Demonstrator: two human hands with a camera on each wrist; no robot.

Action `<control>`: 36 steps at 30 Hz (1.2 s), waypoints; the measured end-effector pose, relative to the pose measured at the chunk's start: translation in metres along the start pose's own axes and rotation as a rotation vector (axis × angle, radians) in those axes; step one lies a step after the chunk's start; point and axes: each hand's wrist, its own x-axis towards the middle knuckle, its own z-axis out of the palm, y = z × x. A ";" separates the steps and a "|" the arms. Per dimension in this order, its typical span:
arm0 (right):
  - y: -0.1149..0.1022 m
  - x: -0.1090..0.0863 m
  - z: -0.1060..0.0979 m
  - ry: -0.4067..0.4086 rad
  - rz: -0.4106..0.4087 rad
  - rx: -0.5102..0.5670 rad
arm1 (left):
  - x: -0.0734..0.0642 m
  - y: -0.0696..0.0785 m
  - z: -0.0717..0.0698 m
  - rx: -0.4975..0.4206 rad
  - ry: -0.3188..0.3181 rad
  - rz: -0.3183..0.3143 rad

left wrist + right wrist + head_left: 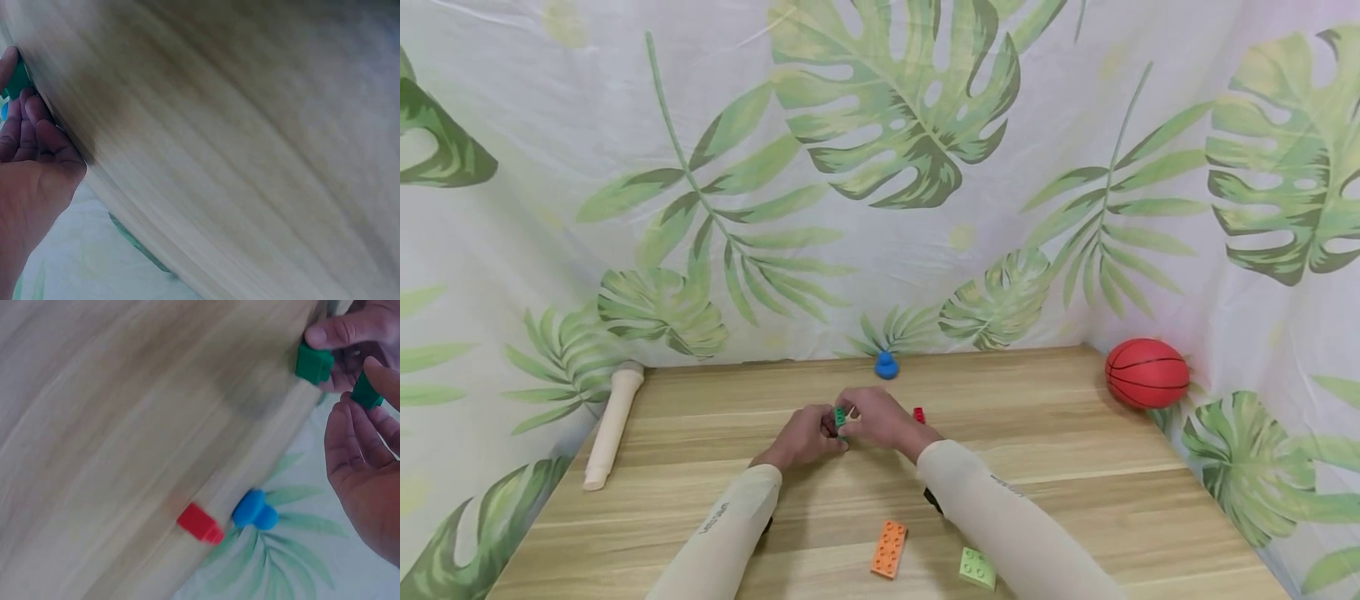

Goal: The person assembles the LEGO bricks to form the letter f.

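Observation:
Both hands meet over the middle of the table. My left hand [808, 435] pinches a green toy brick [314, 362] between thumb and fingers. My right hand [880, 414] pinches a second green brick [367, 391], held close beside the first with a small gap in the right wrist view. In the left wrist view, part of a green brick [19, 81] shows at the fingertips and the rest is cut off by the frame. A red brick [919, 414] sits just right of my right hand, and a blue rubber duck [886, 366] stands behind the hands.
An orange brick [889, 550] and a light green brick [977, 568] lie near the front. Partly hidden by the right sleeve is a black object [932, 500]. A beige stick [613, 427] lies at the left edge; a red basketball [1147, 373] sits at the back right corner.

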 end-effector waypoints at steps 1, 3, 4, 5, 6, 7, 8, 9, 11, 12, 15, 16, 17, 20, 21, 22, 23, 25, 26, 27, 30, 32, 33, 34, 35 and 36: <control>-0.002 0.001 0.002 0.000 -0.001 -0.012 | 0.000 0.000 0.000 0.012 0.002 0.012; -0.004 0.002 0.006 0.000 0.002 -0.047 | 0.000 0.000 0.001 0.032 0.009 0.027; -0.005 0.002 0.007 0.001 0.004 -0.065 | 0.000 0.000 0.001 0.035 0.009 0.025; -0.005 0.002 0.009 0.002 0.008 -0.078 | 0.000 0.000 0.002 0.036 0.012 0.024; -0.005 0.002 0.010 0.001 0.011 -0.089 | 0.000 0.000 0.002 0.035 0.014 0.019; -0.005 0.002 0.010 0.000 0.012 -0.100 | 0.001 0.000 0.003 0.034 0.013 0.005; -0.004 0.002 0.011 0.000 0.012 -0.111 | 0.001 0.000 0.003 0.030 0.015 -0.002; -0.003 0.002 0.012 0.001 0.013 -0.116 | 0.001 0.001 0.003 0.024 0.017 -0.011; -0.001 0.002 0.013 0.001 0.015 -0.120 | 0.000 0.002 0.003 0.018 0.020 -0.015; 0.000 0.002 0.013 0.001 0.015 -0.119 | 0.000 0.002 0.003 0.015 0.020 -0.019; 0.003 0.001 0.014 0.003 0.018 -0.111 | -0.001 0.004 0.002 0.004 0.022 -0.028; 0.003 0.001 0.014 0.004 0.018 -0.106 | -0.001 0.004 0.002 0.001 0.020 -0.033; 0.004 0.000 0.014 0.003 0.019 -0.098 | -0.002 0.004 0.002 -0.005 0.018 -0.037; 0.005 0.000 0.014 0.001 0.022 -0.065 | -0.002 0.004 0.002 -0.016 0.015 -0.041; 0.006 0.000 0.014 0.000 0.023 -0.050 | -0.002 0.004 0.002 -0.017 0.014 -0.041; 0.006 -0.001 0.014 0.000 0.025 -0.032 | -0.002 0.004 0.001 -0.021 0.013 -0.043; 0.007 -0.001 0.014 0.001 0.028 -0.016 | -0.002 0.003 0.001 -0.026 0.011 -0.044; 0.007 -0.001 0.015 0.000 0.034 0.018 | -0.002 0.003 0.001 -0.035 0.009 -0.048; 0.008 -0.001 0.015 0.001 0.035 0.032 | -0.002 0.002 0.001 -0.040 0.009 -0.051; 0.009 -0.001 0.015 0.001 0.040 0.043 | -0.002 0.002 0.001 -0.044 0.008 -0.054; 0.010 -0.001 0.016 0.006 0.045 0.058 | -0.002 0.001 0.000 -0.050 0.011 -0.056; 0.011 -0.001 0.016 0.008 0.047 0.063 | -0.002 0.000 0.000 -0.051 0.013 -0.057; 0.011 -0.001 0.016 0.008 0.049 0.069 | -0.002 0.000 0.001 -0.051 0.014 -0.056; 0.011 -0.001 0.016 0.008 0.049 0.074 | -0.002 -0.001 0.001 -0.051 0.014 -0.056; 0.010 -0.001 0.015 0.005 0.052 0.083 | -0.002 -0.001 0.001 -0.053 0.014 -0.056; 0.010 -0.002 0.015 0.003 0.053 0.088 | -0.002 -0.001 0.001 -0.056 0.014 -0.057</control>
